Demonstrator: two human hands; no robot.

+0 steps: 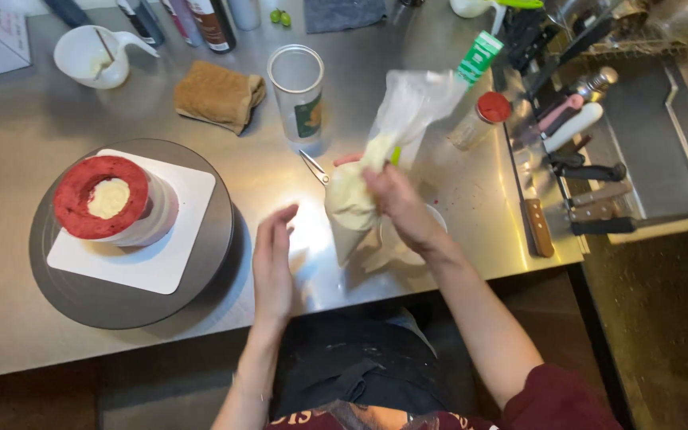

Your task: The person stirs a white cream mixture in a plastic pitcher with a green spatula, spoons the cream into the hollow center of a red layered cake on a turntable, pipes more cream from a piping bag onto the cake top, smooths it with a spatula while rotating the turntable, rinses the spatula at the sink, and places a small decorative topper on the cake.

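Right hand grips a piping bag over the steel table; left hand hangs open beside it.

The right hand [396,199] is closed around the piping bag [356,195] at its middle, where the cream-filled lower part meets the loose clear plastic top, and the bag's tip points down toward the table [33,127]. The left hand [272,267] is flat and empty, fingers straight, just left of the bag and not touching it. Scissors [314,167] lie just behind the bag, and a small bowl [431,219] sits under the right wrist. A clear tub [296,91] and a brown cloth [218,95] stand farther back. Well to the left, a red cake [109,199] with a cream centre sits on a white board [161,263] on a dark turntable [121,306]. Knives [583,171] lie to the right.
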